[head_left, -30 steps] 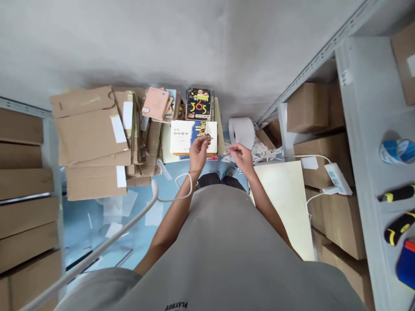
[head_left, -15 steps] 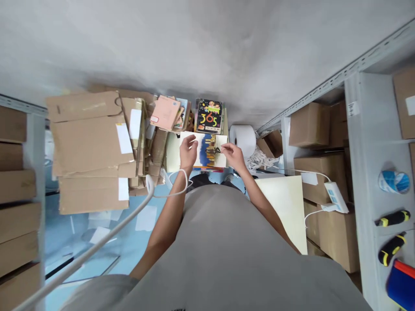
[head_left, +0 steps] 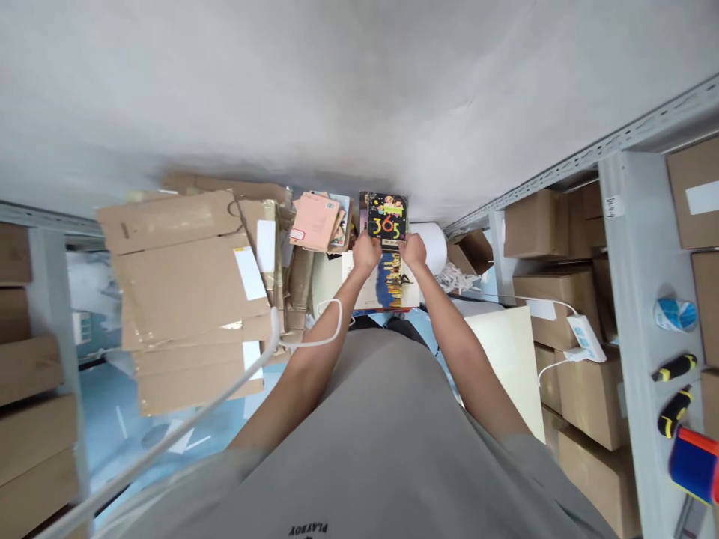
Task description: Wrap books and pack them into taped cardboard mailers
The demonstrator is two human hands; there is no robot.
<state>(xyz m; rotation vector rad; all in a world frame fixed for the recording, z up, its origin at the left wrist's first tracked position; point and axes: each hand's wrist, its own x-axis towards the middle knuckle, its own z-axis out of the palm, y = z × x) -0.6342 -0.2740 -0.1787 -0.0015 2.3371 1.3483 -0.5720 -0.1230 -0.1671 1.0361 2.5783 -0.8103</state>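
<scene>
**Both hands at the near corners of the black book**

The left hand (head_left: 366, 253) and the right hand (head_left: 414, 250) are curling at the black book's (head_left: 389, 218) near corners; their fingertips are hiding, so whether they are pinching it cannot be told. The book is lying toward the cream board's (head_left: 326, 281) far edge. The hands are covering the far corners of a white book (head_left: 392, 281), which is lying over the board's near edge. The right hand is partly hiding a white roll (head_left: 437, 243). A white cable (head_left: 275, 323) is crossing before the left forearm. Bare board is showing left of the white book, cardboard (head_left: 191, 277) bordering it.
</scene>
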